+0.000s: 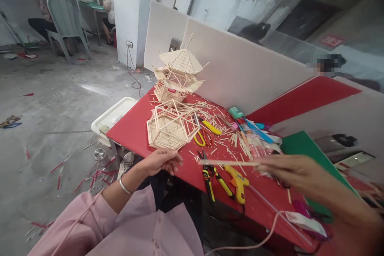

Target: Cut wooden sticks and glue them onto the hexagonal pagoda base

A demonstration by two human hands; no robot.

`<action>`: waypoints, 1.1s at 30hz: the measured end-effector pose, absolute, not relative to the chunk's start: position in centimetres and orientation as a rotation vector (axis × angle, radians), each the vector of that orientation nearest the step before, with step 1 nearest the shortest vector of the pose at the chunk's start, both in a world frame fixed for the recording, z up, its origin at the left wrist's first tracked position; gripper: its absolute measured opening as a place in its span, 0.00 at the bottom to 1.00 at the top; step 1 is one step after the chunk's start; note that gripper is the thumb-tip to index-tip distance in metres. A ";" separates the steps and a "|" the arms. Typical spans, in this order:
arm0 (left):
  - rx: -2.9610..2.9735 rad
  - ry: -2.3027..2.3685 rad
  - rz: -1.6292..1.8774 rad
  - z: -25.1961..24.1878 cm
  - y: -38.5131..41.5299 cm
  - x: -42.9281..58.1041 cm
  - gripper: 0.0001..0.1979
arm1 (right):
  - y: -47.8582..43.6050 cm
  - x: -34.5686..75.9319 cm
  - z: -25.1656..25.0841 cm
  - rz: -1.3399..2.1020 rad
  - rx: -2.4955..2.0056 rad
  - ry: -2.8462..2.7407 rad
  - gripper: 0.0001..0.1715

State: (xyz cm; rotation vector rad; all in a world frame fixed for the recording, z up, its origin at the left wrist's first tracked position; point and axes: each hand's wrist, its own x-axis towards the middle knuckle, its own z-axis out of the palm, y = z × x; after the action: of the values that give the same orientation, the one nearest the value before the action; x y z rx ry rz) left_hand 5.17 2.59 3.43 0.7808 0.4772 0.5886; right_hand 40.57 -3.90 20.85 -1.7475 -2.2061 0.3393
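Note:
My right hand (288, 170), blurred by motion, is closed on one end of a thin wooden stick (223, 163). The stick points left over the red table, above the pliers. Near the table's front edge, my left hand (165, 161) hangs with fingers loosely bent and apart, and no object shows in it. Just beyond it sits a six-sided stick frame (171, 128) with a slatted floor; whether the hand touches it I cannot tell. Behind stands a tiered stick pagoda model (180, 74) with sloping roofs.
Yellow-black pliers (210, 184) and a yellow glue gun (239, 184) lie at the table's front. Yellow-handled scissors (199, 138), a yellow-handled tool (211, 127) and loose sticks (210, 112) lie further back. A pale partition (234, 64) borders the red table (129, 136).

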 end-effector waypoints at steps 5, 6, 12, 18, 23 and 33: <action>0.933 0.269 0.344 5.4 -0.6 5.6 0.24 | -5.5 29.7 18.2 0.658 -1.582 -2.638 0.18; 0.954 0.283 0.346 5.6 -1.3 5.6 0.22 | -5.4 28.0 17.5 0.597 -1.535 -2.645 0.18; 0.811 0.543 0.654 5.8 -4.1 3.9 0.21 | -4.7 23.0 12.1 0.632 -1.475 -1.861 0.16; 0.714 0.598 0.737 5.7 -4.5 3.0 0.21 | -5.3 18.7 5.5 1.091 -1.374 -0.945 0.26; 0.587 0.723 0.859 5.4 -4.2 2.9 0.23 | -4.9 16.6 4.3 1.039 -1.371 -1.010 0.20; 0.414 0.791 0.946 4.9 -2.6 1.2 0.18 | -6.2 17.2 4.8 0.763 -1.517 -1.458 0.16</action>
State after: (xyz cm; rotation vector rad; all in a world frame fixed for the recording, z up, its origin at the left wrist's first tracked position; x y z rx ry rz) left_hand 1.21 -2.60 4.87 0.4143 0.7908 0.9459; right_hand 17.22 -6.16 4.83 -1.5168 -1.4583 0.7632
